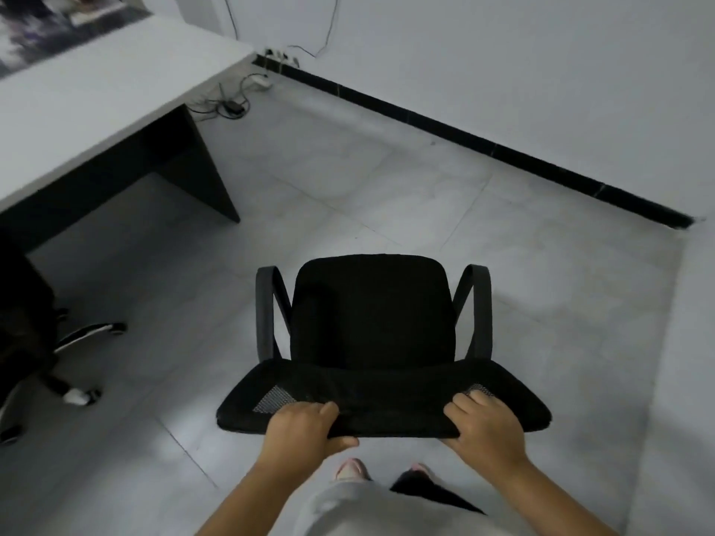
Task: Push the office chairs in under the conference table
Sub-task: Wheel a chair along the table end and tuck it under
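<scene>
Gripping top edge of backrest (383,404) of office chair (371,315) at lower centre, left hand (305,431) and right hand (483,427) fingers curled over it; likely rolls lightly toward conference table (96,110) upper left.

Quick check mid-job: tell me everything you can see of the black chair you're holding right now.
The black office chair with mesh backrest and looped armrests stands upright on the pale tiled floor, out in the open, apart from the white conference table with dark panel leg at upper left. Its padded fabric seat faces away from the camera. Two curved dark plastic armrests flank the seat. Left hand and right hand both grip the backrest's top edge. Its base and wheels are hidden beneath the seat.
</scene>
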